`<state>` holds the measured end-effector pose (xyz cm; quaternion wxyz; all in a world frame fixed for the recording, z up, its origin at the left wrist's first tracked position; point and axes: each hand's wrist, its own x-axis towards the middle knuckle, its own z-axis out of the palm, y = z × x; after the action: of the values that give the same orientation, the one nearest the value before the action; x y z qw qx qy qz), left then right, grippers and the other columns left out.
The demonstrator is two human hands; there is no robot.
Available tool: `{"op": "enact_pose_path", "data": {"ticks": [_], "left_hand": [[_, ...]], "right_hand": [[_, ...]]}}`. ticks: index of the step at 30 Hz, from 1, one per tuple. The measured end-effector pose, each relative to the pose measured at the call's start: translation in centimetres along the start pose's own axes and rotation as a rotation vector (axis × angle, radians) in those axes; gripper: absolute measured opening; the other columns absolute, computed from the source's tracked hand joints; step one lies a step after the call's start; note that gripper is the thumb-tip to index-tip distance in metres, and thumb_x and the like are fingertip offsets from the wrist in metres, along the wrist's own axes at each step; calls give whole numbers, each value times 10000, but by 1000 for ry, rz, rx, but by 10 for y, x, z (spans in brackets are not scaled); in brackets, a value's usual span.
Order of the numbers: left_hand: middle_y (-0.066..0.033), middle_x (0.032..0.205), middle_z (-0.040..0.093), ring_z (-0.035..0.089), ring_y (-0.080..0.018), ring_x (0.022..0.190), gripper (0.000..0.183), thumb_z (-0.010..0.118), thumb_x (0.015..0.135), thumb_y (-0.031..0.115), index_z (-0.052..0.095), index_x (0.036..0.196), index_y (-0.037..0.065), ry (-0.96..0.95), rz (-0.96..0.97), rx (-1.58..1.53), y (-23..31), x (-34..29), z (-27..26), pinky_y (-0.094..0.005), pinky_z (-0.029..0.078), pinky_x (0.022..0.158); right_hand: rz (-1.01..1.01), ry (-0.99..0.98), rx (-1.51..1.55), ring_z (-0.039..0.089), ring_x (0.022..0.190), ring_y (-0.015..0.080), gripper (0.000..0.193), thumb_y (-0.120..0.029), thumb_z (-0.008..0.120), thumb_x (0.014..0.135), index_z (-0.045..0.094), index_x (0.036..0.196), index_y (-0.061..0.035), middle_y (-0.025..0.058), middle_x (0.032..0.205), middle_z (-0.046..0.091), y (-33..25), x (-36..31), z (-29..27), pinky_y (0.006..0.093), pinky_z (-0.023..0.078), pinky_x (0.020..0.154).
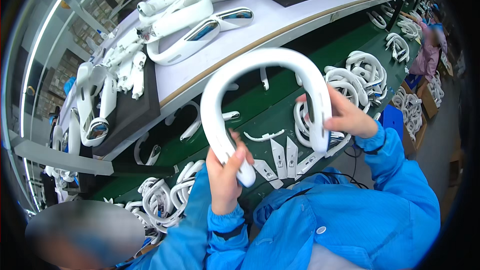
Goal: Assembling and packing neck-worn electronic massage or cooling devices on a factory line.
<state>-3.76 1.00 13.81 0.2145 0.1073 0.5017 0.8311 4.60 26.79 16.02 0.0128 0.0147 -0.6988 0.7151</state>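
In front of me I hold up a white U-shaped neck fan, its curve away from me and its two ends toward me. My left hand is closed round its left end, with the thumb on the outer face. On the other end my right hand grips with thumb and fingers. Below it, on the green bench, lie several flat white panels with pointed ends. A thin curved white strip lies just beyond them.
Heaps of white neck fans lie on the bench at right, with more neck fans at lower left. A raised white shelf holds white casings and black mats. A blue bin stands at right. Another person is close at lower left.
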Motion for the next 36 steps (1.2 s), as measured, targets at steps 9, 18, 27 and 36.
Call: {"op": "enact_pose_path", "data": {"ticks": [9, 18, 27, 36], "left_hand": [[-194, 1091, 532, 547, -285, 991, 561, 541, 819, 292, 348, 1249, -13, 88, 381, 59, -27, -22, 11, -380, 428, 858], [-140, 851, 621, 602, -212, 799, 285, 496, 867, 202, 516, 1028, -32, -161, -192, 81, -97, -66, -5, -309, 439, 750], [-84, 889, 614, 555, -121, 839, 257, 522, 885, 139, 510, 1086, -20, -235, -408, 402, -128, -79, -14, -257, 431, 767], [-69, 838, 622, 587, -136, 782, 269, 492, 914, 254, 557, 1032, 22, 195, -492, 399, -154, -54, -75, -241, 436, 675]], "right_hand": [[-145, 92, 660, 601, 613, 216, 421, -351, 470, 868, 477, 1110, -7, 115, 777, 586, -30, 121, -61, 329, 516, 575], [188, 302, 156, 549, 628, 239, 258, -315, 437, 862, 603, 895, -119, 89, 646, 556, -22, 372, -178, 400, 494, 564], [-67, 502, -722, 566, 413, 218, 477, -425, 433, 880, 574, 797, 24, 133, 555, 579, -49, 307, -125, 311, 448, 343], [-721, 523, -465, 499, 529, 80, 124, -63, 483, 860, 554, 766, -24, -2, 579, 521, 62, 191, -54, 228, 379, 469]]}}
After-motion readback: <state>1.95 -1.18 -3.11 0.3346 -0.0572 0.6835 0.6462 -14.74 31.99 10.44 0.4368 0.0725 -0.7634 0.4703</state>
